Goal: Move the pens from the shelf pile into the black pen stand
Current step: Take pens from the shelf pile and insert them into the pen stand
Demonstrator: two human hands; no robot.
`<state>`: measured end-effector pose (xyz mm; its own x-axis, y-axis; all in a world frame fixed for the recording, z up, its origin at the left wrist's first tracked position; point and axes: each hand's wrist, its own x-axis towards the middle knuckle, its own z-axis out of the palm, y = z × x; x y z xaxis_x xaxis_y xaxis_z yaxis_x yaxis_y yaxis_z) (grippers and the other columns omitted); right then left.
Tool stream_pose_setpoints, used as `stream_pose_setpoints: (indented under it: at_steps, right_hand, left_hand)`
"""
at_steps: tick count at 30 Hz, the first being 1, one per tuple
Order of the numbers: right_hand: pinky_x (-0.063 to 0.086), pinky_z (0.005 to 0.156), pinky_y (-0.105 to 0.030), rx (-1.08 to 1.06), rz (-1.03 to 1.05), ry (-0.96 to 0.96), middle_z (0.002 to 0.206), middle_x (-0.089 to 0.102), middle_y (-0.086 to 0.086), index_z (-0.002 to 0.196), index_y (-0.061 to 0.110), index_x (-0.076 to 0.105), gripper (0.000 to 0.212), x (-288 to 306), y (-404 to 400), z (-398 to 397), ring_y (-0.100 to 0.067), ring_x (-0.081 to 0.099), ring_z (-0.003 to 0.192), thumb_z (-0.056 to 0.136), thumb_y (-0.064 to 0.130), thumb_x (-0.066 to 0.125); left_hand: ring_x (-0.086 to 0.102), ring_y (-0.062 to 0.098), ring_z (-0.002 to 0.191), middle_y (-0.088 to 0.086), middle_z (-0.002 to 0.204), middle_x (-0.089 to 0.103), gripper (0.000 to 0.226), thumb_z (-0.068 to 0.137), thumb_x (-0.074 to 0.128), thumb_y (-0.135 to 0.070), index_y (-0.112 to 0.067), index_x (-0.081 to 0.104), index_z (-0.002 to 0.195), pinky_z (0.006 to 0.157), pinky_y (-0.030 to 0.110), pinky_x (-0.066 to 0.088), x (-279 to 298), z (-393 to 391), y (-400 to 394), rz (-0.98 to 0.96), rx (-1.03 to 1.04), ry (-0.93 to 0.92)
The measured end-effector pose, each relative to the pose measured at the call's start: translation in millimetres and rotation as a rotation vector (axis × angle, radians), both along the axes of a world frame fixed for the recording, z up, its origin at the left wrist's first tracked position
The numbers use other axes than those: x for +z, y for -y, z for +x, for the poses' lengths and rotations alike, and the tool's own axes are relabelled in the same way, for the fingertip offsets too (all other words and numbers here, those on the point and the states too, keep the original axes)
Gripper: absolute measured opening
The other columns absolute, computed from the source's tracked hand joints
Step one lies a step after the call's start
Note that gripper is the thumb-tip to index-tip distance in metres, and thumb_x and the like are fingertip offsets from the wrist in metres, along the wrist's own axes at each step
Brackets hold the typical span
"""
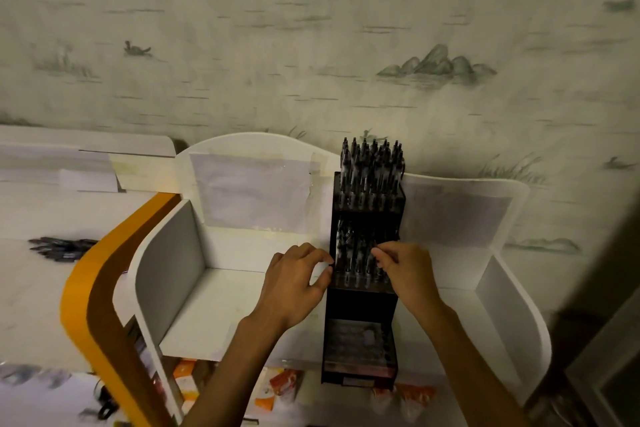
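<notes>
Pens packed upright in the black pen stand on our white shelf, our left hand curled at its side, right hand fingers pinching a pen in the middle tier, more pens piled far left

Between the hands stands a black stand filled with dark pens. Under the hands lies a white shelf; left of it curves an orange band. Above them, pale wallpaper carries grey-green hills and birds.
</notes>
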<state>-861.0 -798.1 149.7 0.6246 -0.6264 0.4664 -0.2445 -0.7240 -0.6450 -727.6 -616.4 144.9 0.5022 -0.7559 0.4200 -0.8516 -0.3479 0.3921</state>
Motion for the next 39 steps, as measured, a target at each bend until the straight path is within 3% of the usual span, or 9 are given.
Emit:
stream_pose_setpoints:
  at_steps: [2, 6, 9, 14, 20, 26, 34, 39]
  right_hand:
    - [0.053, 0.066, -0.024, -0.005, 0.009, -0.029, 0.068, 0.069, -0.001, 0.082, 0.012, 0.075, 0.016, -0.7, -2.6, -1.8, -0.011, 0.065, 0.064, 0.091, 0.023, 0.067]
    - [0.039, 0.055, -0.006, -0.065, 0.006, -0.077, 0.066, 0.066, 0.007, 0.078, 0.018, 0.071, 0.018, 4.0, -6.9, -9.2, -0.001, 0.059, 0.059, 0.09, 0.031, 0.068]
    - [0.04, 0.055, -0.007, -0.043, 0.0, -0.09, 0.062, 0.063, 0.012, 0.074, 0.023, 0.067, 0.019, 9.1, -15.0, -13.3, 0.0, 0.058, 0.058, 0.091, 0.033, 0.067]
    - [0.052, 0.072, -0.017, 0.133, 0.001, -0.093, 0.084, 0.07, 0.015, 0.094, 0.027, 0.072, 0.008, 15.9, -42.7, -2.0, 0.0, 0.064, 0.076, 0.092, 0.031, 0.065]
    - [0.048, 0.091, -0.021, 0.303, -0.051, -0.13, 0.115, 0.062, 0.015, 0.118, 0.03, 0.066, 0.026, 17.7, -91.7, 33.7, -0.001, 0.057, 0.103, 0.093, 0.036, 0.062]
    - [0.048, 0.094, -0.021, 0.377, -0.052, -0.139, 0.119, 0.06, 0.018, 0.116, 0.035, 0.063, 0.023, 16.0, -160.4, 81.9, -0.002, 0.056, 0.108, 0.094, 0.037, 0.06]
    - [0.047, 0.092, -0.018, 0.452, -0.058, -0.16, 0.119, 0.061, 0.013, 0.12, 0.031, 0.062, 0.026, 14.3, -295.4, 156.7, -0.003, 0.056, 0.108, 0.095, 0.031, 0.059]
    - [0.049, 0.088, -0.023, 0.503, -0.063, -0.158, 0.113, 0.061, 0.015, 0.117, 0.033, 0.064, 0.023, 9.0, -387.5, 206.2, -0.005, 0.058, 0.102, 0.095, 0.033, 0.059]
  left_hand:
    - [0.057, 0.007, 0.108, -0.017, 0.119, 0.061, 0.024, 0.099, 0.047, -0.044, -0.038, 0.062, 0.116, 0.095, 0.03, 0.039, 0.2, -1.5, -0.5, 0.003, 0.007, -0.002]
    - [0.057, 0.007, 0.107, -0.017, 0.118, 0.061, 0.023, 0.099, 0.047, -0.044, -0.038, 0.062, 0.115, 0.093, 0.029, 0.038, 1.6, -4.3, -2.7, 0.008, 0.032, -0.006]
    - [0.058, 0.007, 0.108, -0.017, 0.119, 0.061, 0.026, 0.099, 0.044, -0.047, -0.038, 0.061, 0.116, 0.095, 0.03, 0.039, 3.1, -6.2, -7.7, 0.014, 0.053, -0.007]
    - [0.059, 0.008, 0.108, -0.016, 0.119, 0.062, 0.03, 0.098, 0.042, -0.05, -0.039, 0.059, 0.12, 0.097, 0.032, 0.041, 8.7, -5.3, -29.5, 0.031, 0.093, 0.026]
    - [0.06, 0.007, 0.111, -0.017, 0.125, 0.061, 0.033, 0.098, 0.041, -0.054, -0.042, 0.058, 0.124, 0.095, 0.035, 0.046, 15.7, 9.9, -78.6, -0.014, 0.162, 0.03]
    - [0.057, 0.013, 0.118, -0.01, 0.13, 0.061, 0.048, 0.095, 0.03, -0.062, -0.04, 0.057, 0.128, 0.098, 0.045, 0.05, 14.2, 42.1, -157.5, -0.036, 0.226, 0.001]
    - [0.054, 0.016, 0.119, -0.012, 0.133, 0.058, 0.044, 0.096, 0.032, -0.058, -0.04, 0.057, 0.128, 0.09, 0.042, 0.048, 10.9, 102.8, -304.5, -0.008, 0.337, 0.017]
    - [0.053, 0.017, 0.123, -0.01, 0.136, 0.056, 0.046, 0.097, 0.031, -0.06, -0.042, 0.053, 0.132, 0.094, 0.044, 0.047, 5.2, 147.0, -394.7, 0.054, 0.404, 0.003]
